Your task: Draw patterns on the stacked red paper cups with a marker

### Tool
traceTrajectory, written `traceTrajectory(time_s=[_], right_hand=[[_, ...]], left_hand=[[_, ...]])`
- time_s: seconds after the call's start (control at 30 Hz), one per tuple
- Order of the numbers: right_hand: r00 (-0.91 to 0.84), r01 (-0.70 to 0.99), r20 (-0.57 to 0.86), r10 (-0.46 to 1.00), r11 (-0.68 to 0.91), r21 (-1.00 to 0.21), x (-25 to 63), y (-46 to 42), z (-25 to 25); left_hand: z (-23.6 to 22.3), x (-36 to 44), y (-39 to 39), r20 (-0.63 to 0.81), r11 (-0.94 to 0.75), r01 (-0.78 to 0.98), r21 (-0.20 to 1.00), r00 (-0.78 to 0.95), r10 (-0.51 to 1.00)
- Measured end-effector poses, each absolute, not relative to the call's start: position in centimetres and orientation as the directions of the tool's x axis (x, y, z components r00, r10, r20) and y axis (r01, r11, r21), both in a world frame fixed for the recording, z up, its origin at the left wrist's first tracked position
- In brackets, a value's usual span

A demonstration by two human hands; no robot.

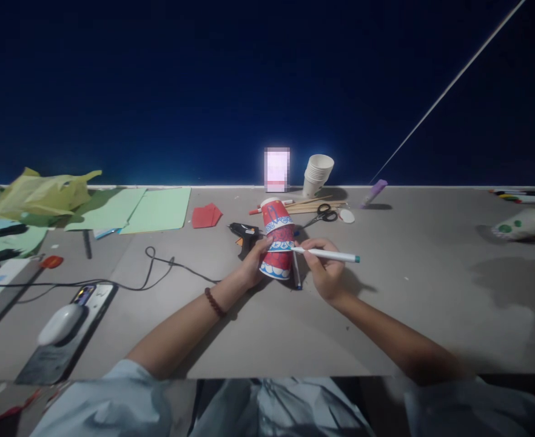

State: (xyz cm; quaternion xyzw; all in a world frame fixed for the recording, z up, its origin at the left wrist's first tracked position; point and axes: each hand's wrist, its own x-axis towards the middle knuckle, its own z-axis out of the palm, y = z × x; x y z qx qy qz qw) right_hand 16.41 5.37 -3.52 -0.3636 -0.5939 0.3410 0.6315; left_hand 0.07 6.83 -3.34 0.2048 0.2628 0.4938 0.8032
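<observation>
My left hand [255, 265] is closed around the side of a tower of stacked paper cups [276, 240], coloured red with blue and white wavy bands. The tower leans slightly, its narrow end pointing away from me. In my right hand [326, 270] is a white marker pen [329, 253] with a teal end, and its tip touches or nearly touches a blue-and-white band on the cups. Another marker [297, 273] lies on the table just below, partly hidden by the cups. Behind my left hand rests a black hot glue gun [244, 233].
Scissors [324, 214], wooden sticks [313, 205] and a stack of white paper cups [317, 175] stand or lie behind. Red paper [206, 216], green sheets [158, 210] and a yellow bag [40, 195] are left. A cable [149, 267] crosses toward a power strip [8, 285]. A purple-capped item [375, 192] stands right.
</observation>
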Motion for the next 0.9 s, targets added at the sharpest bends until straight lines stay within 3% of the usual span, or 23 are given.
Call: traceTrajectory(time_s=[0.9], right_hand=[[0.049,-0.016,0.478,0.877,0.479,-0.878,16.48,5.48,-3.72]], left_hand=[[-3.00,0.16,6.67,-0.223,0.419,-0.685,0.596,0.361,0.906]])
